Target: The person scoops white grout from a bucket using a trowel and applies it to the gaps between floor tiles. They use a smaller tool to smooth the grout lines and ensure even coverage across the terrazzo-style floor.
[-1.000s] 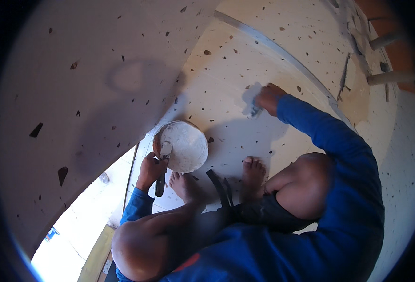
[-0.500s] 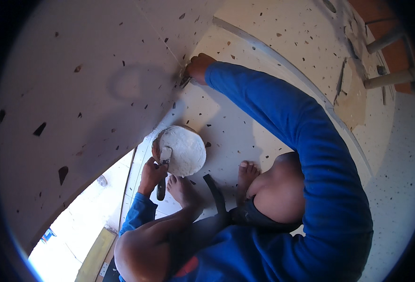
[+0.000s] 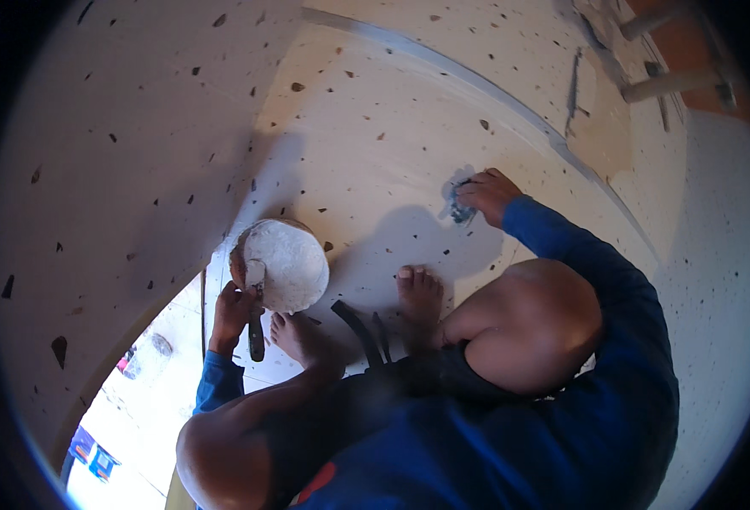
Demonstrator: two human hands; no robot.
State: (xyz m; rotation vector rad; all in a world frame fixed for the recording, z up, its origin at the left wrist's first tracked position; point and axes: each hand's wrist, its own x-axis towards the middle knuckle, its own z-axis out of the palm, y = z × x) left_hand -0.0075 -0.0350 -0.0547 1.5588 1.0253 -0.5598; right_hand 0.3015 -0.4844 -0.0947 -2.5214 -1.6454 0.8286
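My left hand (image 3: 233,313) is closed round a putty knife (image 3: 257,337) at the left side of a round tub (image 3: 237,270). The knife has a dark handle and a pale, smeared blade that lies against the tub's rim. White paste (image 3: 288,265) fills the tub. Out to the right, my right hand (image 3: 487,194) has its fingers bent down on a dark, ragged wad (image 3: 461,204) against the speckled surface. What the wad is made of is too unclear to tell.
A speckled wall panel (image 3: 128,170) rises on the left, with a bright opening at its lower edge. A grey raised strip (image 3: 443,64) curves across the far side. Pole-like legs (image 3: 673,83) stand at the upper right. My bare feet (image 3: 419,297) are close to the tub.
My right hand has come away from the far corner, moving right and nearer, with the dark wad under its fingers. My left hand still holds the putty knife at the tub.
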